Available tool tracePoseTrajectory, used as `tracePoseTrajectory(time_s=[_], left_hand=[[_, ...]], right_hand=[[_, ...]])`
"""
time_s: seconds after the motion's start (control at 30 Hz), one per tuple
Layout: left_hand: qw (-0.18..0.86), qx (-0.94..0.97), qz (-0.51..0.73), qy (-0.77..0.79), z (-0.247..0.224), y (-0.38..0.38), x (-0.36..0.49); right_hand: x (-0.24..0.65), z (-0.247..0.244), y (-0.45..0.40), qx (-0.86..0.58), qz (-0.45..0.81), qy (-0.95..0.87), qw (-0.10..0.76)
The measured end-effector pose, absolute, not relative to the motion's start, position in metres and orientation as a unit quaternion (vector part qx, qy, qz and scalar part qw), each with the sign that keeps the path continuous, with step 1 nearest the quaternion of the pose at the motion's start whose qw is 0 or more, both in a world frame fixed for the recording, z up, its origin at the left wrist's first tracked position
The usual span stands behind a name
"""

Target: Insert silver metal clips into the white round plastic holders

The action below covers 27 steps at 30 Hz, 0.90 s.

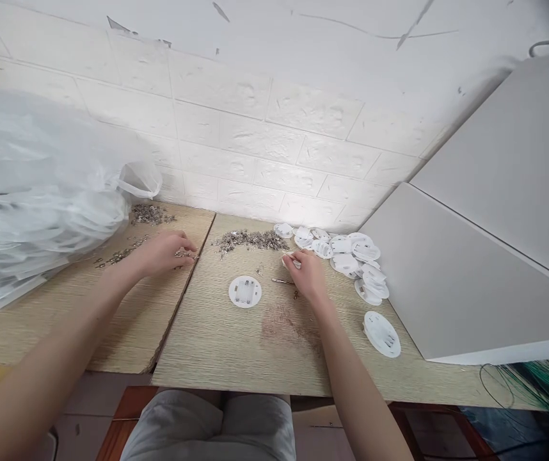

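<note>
Perhaps the left hand (171,252), loosely curled by metal clips (183,255), hold unclear, could flick one into the table crack (179,304) if hurried; a white disc (244,292) lies between; the right hand (307,274) pinches a white piece (296,263), droppable if fingers slacken.

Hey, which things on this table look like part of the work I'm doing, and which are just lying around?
Likely part of the work:
- white disc in front
- heap of metal bits
- white piece in your right hand
- pile of white discs

Probably just lying around:
- green wires
- plastic bag, though its contents might belong
</note>
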<state>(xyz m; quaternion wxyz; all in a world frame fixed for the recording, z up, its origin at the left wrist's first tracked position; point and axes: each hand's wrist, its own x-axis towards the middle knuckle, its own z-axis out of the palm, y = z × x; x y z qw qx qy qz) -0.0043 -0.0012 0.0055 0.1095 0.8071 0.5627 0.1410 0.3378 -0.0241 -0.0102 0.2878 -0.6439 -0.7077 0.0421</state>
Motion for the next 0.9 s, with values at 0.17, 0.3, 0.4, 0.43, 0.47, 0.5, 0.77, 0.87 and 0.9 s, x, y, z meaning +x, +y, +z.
tracePoseTrajectory(time_s=[0.17,0.3,0.4,0.43,0.47,0.5,0.77,0.87,0.9], left_hand=[[0.08,0.818,0.128,0.555,0.0,-0.004,0.013],[0.082,0.82,0.136,0.549,-0.004,-0.003,0.019],[0.072,0.822,0.128,0.55,-0.008,-0.001,0.019],[0.07,0.823,0.124,0.55,-0.009,0.0,0.019],[0.07,0.824,0.12,0.549,-0.009,0.002,0.019],[0.071,0.824,0.118,0.549,-0.009,0.003,0.02],[0.258,0.796,0.257,0.483,0.013,-0.004,0.066],[0.417,0.71,0.341,0.453,0.013,-0.012,0.099],[0.456,0.675,0.368,0.448,0.011,-0.014,0.108]], right_hand=[[0.338,-0.013,-0.023,-0.639,0.042,-0.713,0.286],[0.338,-0.012,-0.023,-0.637,0.042,-0.715,0.285],[0.338,-0.01,-0.024,-0.64,0.038,-0.715,0.277],[0.337,-0.01,-0.024,-0.641,0.038,-0.716,0.275],[0.337,-0.009,-0.025,-0.64,0.039,-0.716,0.274],[0.337,-0.008,-0.025,-0.64,0.04,-0.717,0.273],[0.328,-0.006,-0.03,-0.555,0.093,-0.737,0.374],[0.316,-0.006,-0.034,-0.512,0.169,-0.737,0.407],[0.312,-0.007,-0.035,-0.502,0.2,-0.733,0.414]])
